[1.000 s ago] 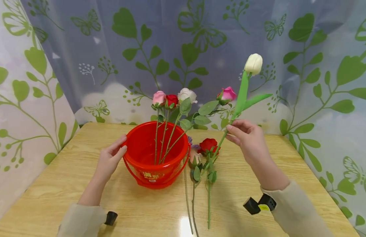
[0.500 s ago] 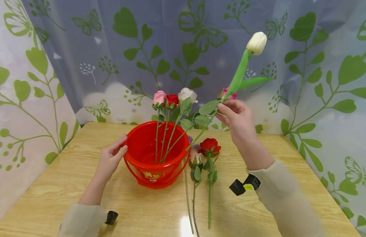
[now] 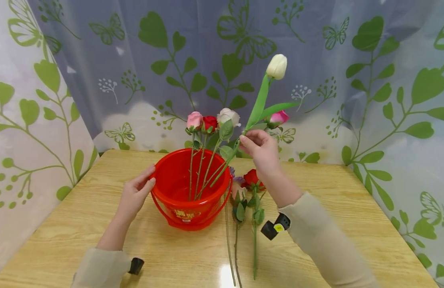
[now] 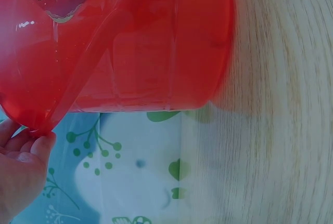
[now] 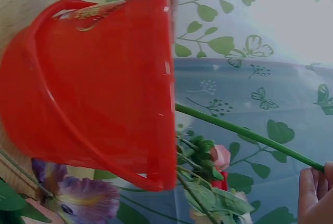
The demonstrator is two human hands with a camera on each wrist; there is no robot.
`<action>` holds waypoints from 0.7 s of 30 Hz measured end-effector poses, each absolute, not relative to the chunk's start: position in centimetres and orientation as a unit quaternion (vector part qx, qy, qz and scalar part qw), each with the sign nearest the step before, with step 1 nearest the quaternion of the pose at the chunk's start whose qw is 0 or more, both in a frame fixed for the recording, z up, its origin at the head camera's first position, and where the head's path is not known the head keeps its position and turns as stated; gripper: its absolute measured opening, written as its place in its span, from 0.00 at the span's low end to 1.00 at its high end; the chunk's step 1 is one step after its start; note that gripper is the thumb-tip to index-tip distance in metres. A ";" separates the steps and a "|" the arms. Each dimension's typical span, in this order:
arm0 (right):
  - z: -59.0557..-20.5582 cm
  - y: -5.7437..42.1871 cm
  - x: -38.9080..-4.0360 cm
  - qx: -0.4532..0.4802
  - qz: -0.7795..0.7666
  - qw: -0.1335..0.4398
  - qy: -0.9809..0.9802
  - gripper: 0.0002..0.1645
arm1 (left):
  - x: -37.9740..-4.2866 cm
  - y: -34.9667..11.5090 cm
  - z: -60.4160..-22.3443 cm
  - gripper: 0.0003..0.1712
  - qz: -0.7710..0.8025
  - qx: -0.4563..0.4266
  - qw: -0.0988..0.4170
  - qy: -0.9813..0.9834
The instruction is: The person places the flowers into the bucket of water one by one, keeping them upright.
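A red plastic bucket (image 3: 204,218) stands on the table, its handle hanging down. My left hand (image 3: 137,190) pinches the rim at the left side; in the left wrist view its thumb and fingers (image 4: 41,143) hold the rim near the handle's joint. My right hand (image 3: 261,150) pinches the green stem of a white artificial tulip (image 3: 277,67) below its leaves, with the bloom upright and leaning right. The stem's lower end is inside the bucket's mouth; in the right wrist view the stem (image 5: 250,135) disappears behind the rim. Pink (image 3: 194,120), red (image 3: 210,124), white (image 3: 227,116) and magenta roses (image 3: 278,117) stand in the bucket.
Right of the bucket, a red rose (image 3: 252,177), a peach rose (image 3: 238,192) and a purple flower (image 5: 86,198) lie on the wooden table (image 3: 315,208), stems toward the front. A leaf-patterned curtain (image 3: 164,80) hangs behind and at both sides.
My right hand has lifted the tulip, carried it left from above the lying flowers, then lowered it, bringing its stem end into the bucket. My left hand has stayed on the rim.
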State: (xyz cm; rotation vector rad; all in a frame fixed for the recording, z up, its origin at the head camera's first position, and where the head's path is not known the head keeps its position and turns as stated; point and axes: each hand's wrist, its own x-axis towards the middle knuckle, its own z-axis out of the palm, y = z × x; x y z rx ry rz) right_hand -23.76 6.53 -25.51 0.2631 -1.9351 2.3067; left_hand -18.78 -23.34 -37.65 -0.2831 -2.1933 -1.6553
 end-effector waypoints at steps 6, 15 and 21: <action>-27.1 5.7 -23.7 0.100 0.745 0.042 -0.659 0.07 | -18.7 -23.3 -37.6 0.24 -0.589 -0.100 0.188 -0.779; -29.2 4.9 -23.4 0.104 0.714 0.024 -0.692 0.06 | -18.8 -23.3 -37.6 0.24 -0.591 -0.104 0.191 -0.777; -30.5 4.5 -23.1 0.118 0.681 0.023 -0.722 0.07 | -18.7 -23.3 -37.5 0.24 -0.589 -0.099 0.187 -0.780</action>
